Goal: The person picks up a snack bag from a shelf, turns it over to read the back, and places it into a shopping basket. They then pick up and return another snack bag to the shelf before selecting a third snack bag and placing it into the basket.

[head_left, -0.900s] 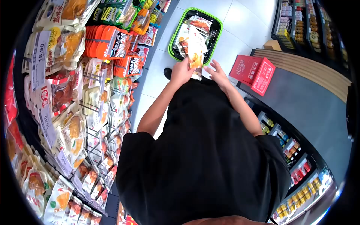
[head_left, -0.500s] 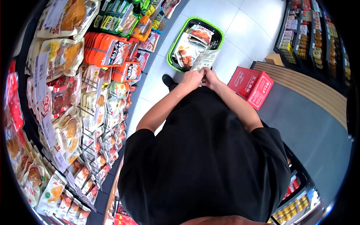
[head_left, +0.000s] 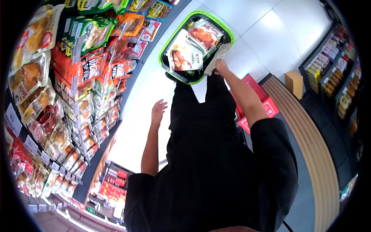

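My right hand (head_left: 221,68) grips the edge of a flat food packet (head_left: 215,60), its plain greyish side towards me. That packet slants over the right side of a black shopping basket with a lime-green rim (head_left: 162,47). Inside the basket lie several food packets, among them a white one with a reddish-brown food picture (head_left: 180,58) and another packet (head_left: 204,35) overlapping it at the back. My left hand (head_left: 158,111) hangs empty beside my left leg, fingers stretched and a little apart, between my body and the shelf.
Shelves of hanging packaged food (head_left: 73,73) line the left side, with price tags (head_left: 31,145) along their edge. On the right are a red box (head_left: 266,110), a slatted wooden ledge (head_left: 305,131), a brown carton (head_left: 294,84) and stocked racks (head_left: 328,73). Pale floor tiles (head_left: 266,34) surround the basket.
My left hand has let go of the packet and dropped back towards me on the left. The right hand has carried the packet to the basket's right side. My view has shifted and turned.
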{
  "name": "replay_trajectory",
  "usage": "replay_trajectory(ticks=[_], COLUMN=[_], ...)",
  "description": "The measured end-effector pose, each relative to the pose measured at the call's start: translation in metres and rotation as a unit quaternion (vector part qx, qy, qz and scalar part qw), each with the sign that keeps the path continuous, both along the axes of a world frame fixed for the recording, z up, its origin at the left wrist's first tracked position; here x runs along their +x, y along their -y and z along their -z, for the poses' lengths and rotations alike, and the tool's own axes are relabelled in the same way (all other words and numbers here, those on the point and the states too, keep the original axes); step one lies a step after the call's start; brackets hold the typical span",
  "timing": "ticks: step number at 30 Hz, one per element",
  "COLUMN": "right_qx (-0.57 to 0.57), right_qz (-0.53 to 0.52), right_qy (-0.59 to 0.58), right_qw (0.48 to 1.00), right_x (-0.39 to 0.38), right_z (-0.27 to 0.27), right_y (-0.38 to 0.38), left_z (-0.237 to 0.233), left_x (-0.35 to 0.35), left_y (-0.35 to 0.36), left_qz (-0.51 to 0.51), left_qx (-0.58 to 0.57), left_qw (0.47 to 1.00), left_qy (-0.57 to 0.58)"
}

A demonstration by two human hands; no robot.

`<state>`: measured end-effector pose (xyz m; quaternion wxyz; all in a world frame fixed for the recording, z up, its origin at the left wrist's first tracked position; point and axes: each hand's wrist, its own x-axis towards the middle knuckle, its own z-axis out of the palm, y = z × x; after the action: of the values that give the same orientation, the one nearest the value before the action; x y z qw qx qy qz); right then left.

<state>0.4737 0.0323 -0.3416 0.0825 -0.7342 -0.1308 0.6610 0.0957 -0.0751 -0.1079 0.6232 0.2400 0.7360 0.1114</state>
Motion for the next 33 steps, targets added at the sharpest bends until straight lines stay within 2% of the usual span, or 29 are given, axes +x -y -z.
replay_trajectory(ticks=[2,5,6,8,9,10,12,13,14,16,17,18,20,21,22,24,25,28,29,30,32,33], right_qx=[0.069,0.025,0.023,-0.021,0.130,0.297,0.089,0.007,0.007,-0.058,0.043,0.046,0.062,0.154,0.240,0.174,0.253,0.285,0.261,0.266,0.398,0.345], right_qz=[-0.181,-0.166,-0.169,-0.109,-0.323,-0.501,-0.377,-0.168,-0.173,-0.001,-0.234,-0.233,-0.226,-0.196,-0.055,-0.044,-0.049,-0.056,-0.099,-0.097,-0.183,-0.311], right_qy=[0.084,0.084,0.078,0.019,0.056,0.188,0.170,0.120,0.116,0.048,0.094,0.094,0.201,0.136,0.068,-0.052,-0.102,-0.076,-0.025,-0.025,0.014,0.093], right_qw=[0.977,0.982,0.982,0.994,0.936,0.791,0.906,0.978,0.978,0.997,0.967,0.967,0.951,0.959,0.967,0.982,0.961,0.954,0.960,0.959,0.899,0.881], right_x=[0.017,0.022,0.021,0.027,0.036,0.042,0.031,0.024,0.024,0.018,0.022,0.019,0.009,0.009,0.007,0.009,0.006,0.005,0.012,0.014,0.014,0.015], right_z=[0.061,0.044,0.054,0.097,0.145,0.145,0.137,0.164,0.186,0.136,0.207,0.197,0.163,0.212,0.180,0.119,0.165,0.194,0.217,0.229,0.238,0.227], right_y=[-0.009,-0.054,-0.057,-0.059,-0.044,-0.046,-0.064,-0.065,-0.056,-0.078,-0.058,-0.064,-0.079,-0.070,-0.077,-0.097,-0.083,-0.061,-0.055,-0.044,-0.034,-0.040], left_z=[0.004,-0.013,-0.022,-0.034,-0.038,-0.043,-0.049,-0.052,-0.056,-0.058,-0.058,-0.056,-0.051,-0.053,-0.057,-0.063,-0.063,-0.058,-0.063,-0.066,-0.065,-0.067], left_x=[-0.021,-0.032,-0.030,-0.018,-0.011,-0.005,0.008,0.014,0.020,0.025,0.029,0.030,0.033,0.035,0.037,0.042,0.046,0.054,0.057,0.058,0.053,0.052], left_y=[0.050,0.111,0.123,0.134,0.136,0.135,0.134,0.133,0.133,0.136,0.136,0.139,0.141,0.139,0.142,0.153,0.158,0.182,0.182,0.180,0.187,0.186], left_qz=[-0.068,-0.119,-0.116,-0.109,-0.106,-0.102,-0.095,-0.079,-0.061,-0.071,-0.063,-0.055,-0.059,-0.067,-0.076,-0.080,-0.083,-0.110,-0.079,-0.048,-0.030,-0.017], left_qx=[-0.095,-0.193,-0.205,-0.224,-0.216,-0.209,-0.200,-0.171,-0.142,-0.137,-0.133,-0.129,-0.121,-0.120,-0.121,-0.126,-0.123,-0.103,-0.110,-0.114,-0.100,-0.100], left_qw=[0.992,0.968,0.966,0.962,0.965,0.967,0.969,0.975,0.981,0.981,0.982,0.984,0.984,0.984,0.982,0.981,0.982,0.985,0.987,0.987,0.988,0.988], left_qy=[-0.055,-0.107,-0.104,-0.111,-0.106,-0.101,-0.112,-0.116,-0.118,-0.121,-0.115,-0.110,-0.113,-0.117,-0.121,-0.122,-0.119,-0.082,-0.092,-0.103,-0.114,-0.121])
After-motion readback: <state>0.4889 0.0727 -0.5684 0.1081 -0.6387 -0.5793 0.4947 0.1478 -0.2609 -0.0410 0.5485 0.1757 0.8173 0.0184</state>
